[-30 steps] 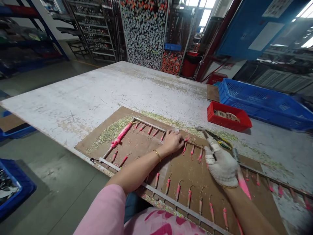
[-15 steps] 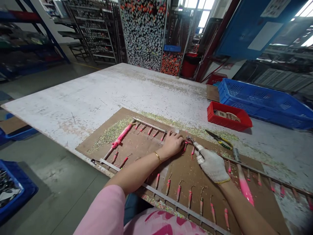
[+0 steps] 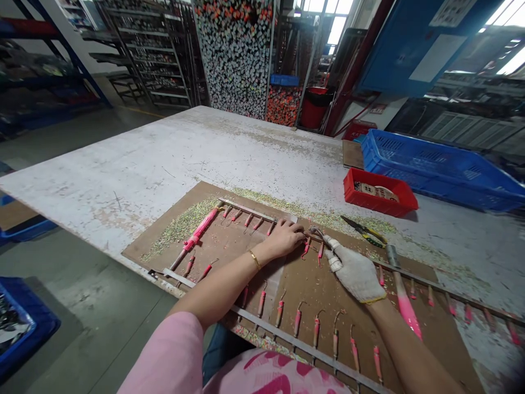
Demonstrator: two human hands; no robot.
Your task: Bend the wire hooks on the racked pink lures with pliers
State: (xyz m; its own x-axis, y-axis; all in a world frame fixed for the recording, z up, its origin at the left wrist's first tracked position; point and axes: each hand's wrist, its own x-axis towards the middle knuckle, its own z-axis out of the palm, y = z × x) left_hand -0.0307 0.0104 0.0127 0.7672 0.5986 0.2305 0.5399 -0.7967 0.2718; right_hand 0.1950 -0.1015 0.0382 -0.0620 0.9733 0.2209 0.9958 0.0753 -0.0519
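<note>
My left hand [image 3: 284, 239] lies flat over a metal rack bar [image 3: 246, 210], holding nothing I can see. My gloved right hand [image 3: 353, 272] pinches a small wire hook [image 3: 315, 231] near the bar, though its fingertips partly hide it. Several pink-coated sticks with wire ends [image 3: 280, 313] hang from the rack bars on a brown board [image 3: 311, 287] dusted with green glitter. Yellow-handled pliers [image 3: 364, 232] lie to the right of my glove, not touching it. A long pink-handled tool [image 3: 404, 301] lies below them, and a pink rod [image 3: 199, 232] lies at the board's left.
A scuffed white table [image 3: 164, 164] carries the board. A red tray [image 3: 379, 192] and a blue plastic crate [image 3: 435, 167] stand beyond the pliers. Another blue crate [image 3: 20, 323] sits on the floor at left. Tall loaded racks stand behind the table.
My gloved right hand has moved left from the pliers to the rack bar, and the pliers now lie apart from it. My left hand has barely moved.
</note>
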